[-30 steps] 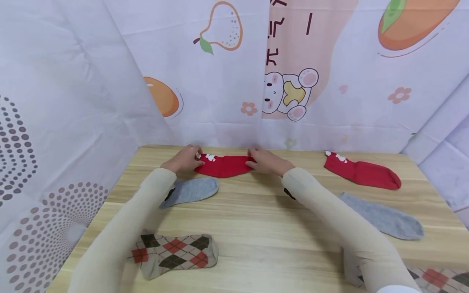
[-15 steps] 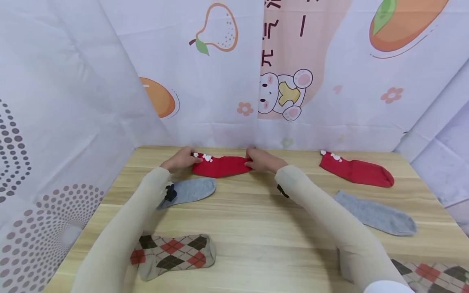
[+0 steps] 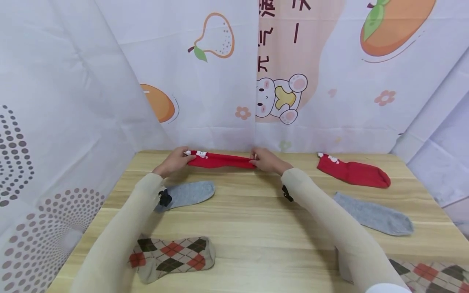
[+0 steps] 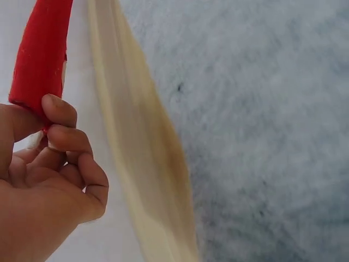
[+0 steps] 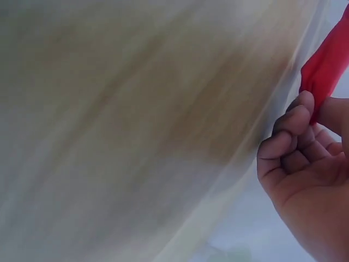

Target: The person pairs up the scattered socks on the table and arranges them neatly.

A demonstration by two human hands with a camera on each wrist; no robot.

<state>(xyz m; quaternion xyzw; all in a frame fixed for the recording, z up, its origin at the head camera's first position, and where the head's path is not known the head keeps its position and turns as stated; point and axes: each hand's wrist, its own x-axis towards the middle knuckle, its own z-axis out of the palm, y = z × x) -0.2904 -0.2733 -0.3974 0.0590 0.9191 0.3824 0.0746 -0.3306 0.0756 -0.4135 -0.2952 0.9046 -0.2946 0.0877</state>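
- Head view: your left hand pinches the cuff end of the red sock; your right hand pinches its other end. The sock spans the gap between both hands, near the far edge of the table. A grey sock lies beside your left wrist.
- Head view, change: half a second ago the red sock showed broader; it now shows narrower and straighter, and appears raised. Judgement: the slack is taken up, so both grips now control the sock.
- Left wrist view: your thumb and forefinger pinch the red fabric; the other fingers curl.
- Right wrist view: your thumb and fingertips pinch the opposite end; the remaining fingers fold inward.
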